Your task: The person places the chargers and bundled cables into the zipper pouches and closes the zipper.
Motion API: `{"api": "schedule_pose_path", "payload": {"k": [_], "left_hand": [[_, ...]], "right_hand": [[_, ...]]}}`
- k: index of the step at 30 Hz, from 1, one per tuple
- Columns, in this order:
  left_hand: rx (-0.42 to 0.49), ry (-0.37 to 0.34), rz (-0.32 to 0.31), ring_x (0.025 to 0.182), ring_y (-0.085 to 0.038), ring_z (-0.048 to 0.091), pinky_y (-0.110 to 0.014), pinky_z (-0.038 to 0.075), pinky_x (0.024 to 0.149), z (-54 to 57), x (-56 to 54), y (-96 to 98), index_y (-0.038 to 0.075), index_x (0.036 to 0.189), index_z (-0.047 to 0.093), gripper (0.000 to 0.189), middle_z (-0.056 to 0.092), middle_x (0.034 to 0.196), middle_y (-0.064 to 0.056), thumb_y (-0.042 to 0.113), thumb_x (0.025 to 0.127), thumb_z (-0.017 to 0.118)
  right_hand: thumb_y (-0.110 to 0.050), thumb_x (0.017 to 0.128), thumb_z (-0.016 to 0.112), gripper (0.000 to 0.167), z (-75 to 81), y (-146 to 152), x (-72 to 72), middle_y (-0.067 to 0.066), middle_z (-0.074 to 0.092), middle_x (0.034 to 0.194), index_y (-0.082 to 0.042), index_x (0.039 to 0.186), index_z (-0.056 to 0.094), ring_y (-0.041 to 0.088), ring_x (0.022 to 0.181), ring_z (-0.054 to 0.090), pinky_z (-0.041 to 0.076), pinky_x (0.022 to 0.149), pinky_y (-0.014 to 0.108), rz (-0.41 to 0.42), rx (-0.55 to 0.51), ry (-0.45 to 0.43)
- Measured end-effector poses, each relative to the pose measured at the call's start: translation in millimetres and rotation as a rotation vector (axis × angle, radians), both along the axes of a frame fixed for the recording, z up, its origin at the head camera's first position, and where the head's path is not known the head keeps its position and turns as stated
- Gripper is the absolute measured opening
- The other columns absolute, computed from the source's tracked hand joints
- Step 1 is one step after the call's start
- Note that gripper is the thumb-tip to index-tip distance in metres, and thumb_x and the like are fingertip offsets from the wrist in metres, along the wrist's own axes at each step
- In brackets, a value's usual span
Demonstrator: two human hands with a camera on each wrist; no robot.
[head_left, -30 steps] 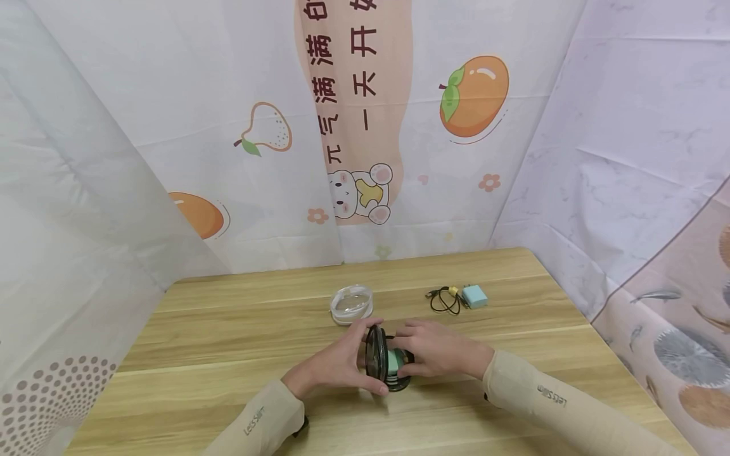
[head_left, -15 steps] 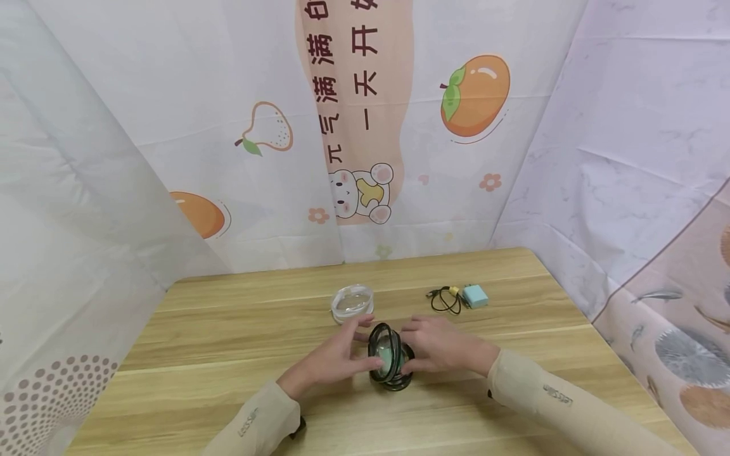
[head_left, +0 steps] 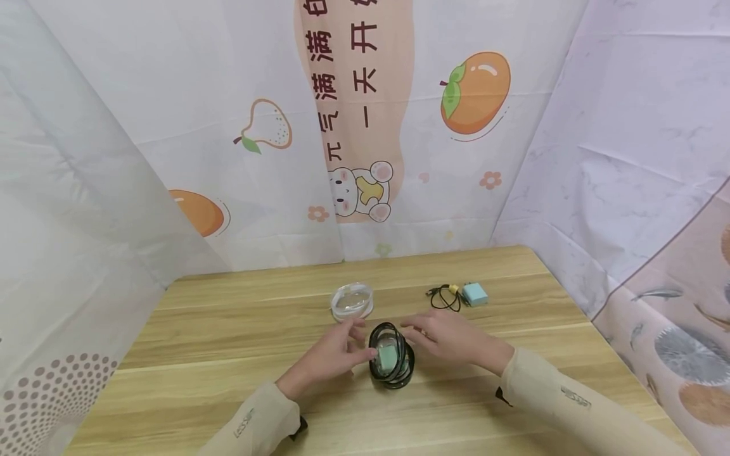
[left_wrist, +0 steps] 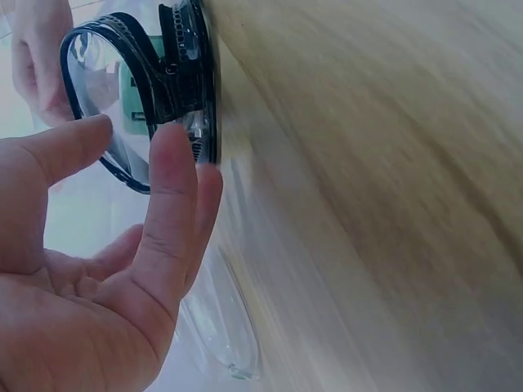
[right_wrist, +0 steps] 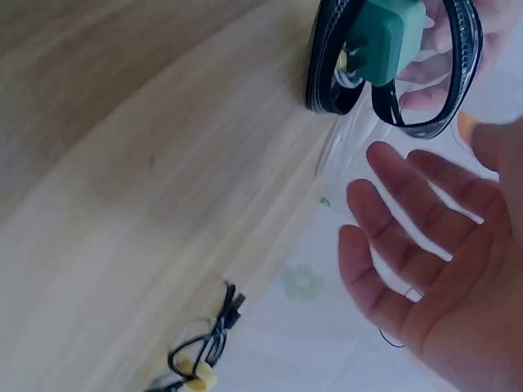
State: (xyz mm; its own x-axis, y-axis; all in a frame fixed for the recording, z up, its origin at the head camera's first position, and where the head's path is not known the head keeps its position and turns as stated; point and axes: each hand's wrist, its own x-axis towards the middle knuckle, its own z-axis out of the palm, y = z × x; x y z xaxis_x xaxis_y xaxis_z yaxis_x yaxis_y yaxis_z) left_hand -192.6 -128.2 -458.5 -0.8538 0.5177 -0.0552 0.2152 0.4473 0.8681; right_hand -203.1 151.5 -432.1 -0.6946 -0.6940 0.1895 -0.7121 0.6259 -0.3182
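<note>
A small round clear pouch (head_left: 400, 375) with black zip edging stands on the table, unzipped and gaping. Inside it sit a green charger plug (right_wrist: 391, 41) and a bit of white cable, plain in the right wrist view. The pouch's clear lid leans partway over the plug. My left hand (head_left: 331, 354) is at its left side, thumb tip at the clear lid and fingers loosely spread by the zip edge. On the other side my right hand (head_left: 453, 339) is apart from the pouch, fingers relaxed and holding nothing.
Behind the pouch lies another round clear pouch (head_left: 342, 311) with white edging. Farther right are a black cable (head_left: 447, 304) with a yellow tie and a light blue charger plug (head_left: 474, 294). A printed curtain (head_left: 274, 209) rises behind the wooden table (head_left: 239, 316).
The lid has tipped from nearly upright to leaning right over the green charger plug. My right hand has come out of the pouch and drawn back right. My left hand has loosened from the lid.
</note>
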Motion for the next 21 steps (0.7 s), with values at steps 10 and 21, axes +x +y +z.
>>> {"api": "schedule_pose_path", "payload": {"k": [10,21], "left_hand": [[0.07,-0.056,-0.048,0.077,-0.026,0.071,-0.04,0.06,0.059,-1.6,1.9,10.1,-0.002,0.14,0.055,0.048,0.069,0.105,-0.014,0.016,0.098,0.069],[0.101,-0.035,-0.033,0.071,-0.026,0.07,-0.04,0.06,0.06,0.7,5.5,19.9,-0.002,0.14,0.055,0.051,0.067,0.101,-0.011,0.016,0.096,0.072]], "right_hand": [[-0.06,0.099,0.053,0.066,-2.6,-10,13.9,-0.008,0.07,0.09,-0.009,0.141,0.058,0.004,0.077,0.062,0.054,0.069,0.031,-0.097,0.008,-0.369],[-0.028,0.093,0.074,0.047,-9.0,-9,9.1,0.002,0.073,0.096,-0.005,0.132,0.061,0.009,0.082,0.066,0.055,0.074,0.03,-0.068,-0.078,-0.51]]}}
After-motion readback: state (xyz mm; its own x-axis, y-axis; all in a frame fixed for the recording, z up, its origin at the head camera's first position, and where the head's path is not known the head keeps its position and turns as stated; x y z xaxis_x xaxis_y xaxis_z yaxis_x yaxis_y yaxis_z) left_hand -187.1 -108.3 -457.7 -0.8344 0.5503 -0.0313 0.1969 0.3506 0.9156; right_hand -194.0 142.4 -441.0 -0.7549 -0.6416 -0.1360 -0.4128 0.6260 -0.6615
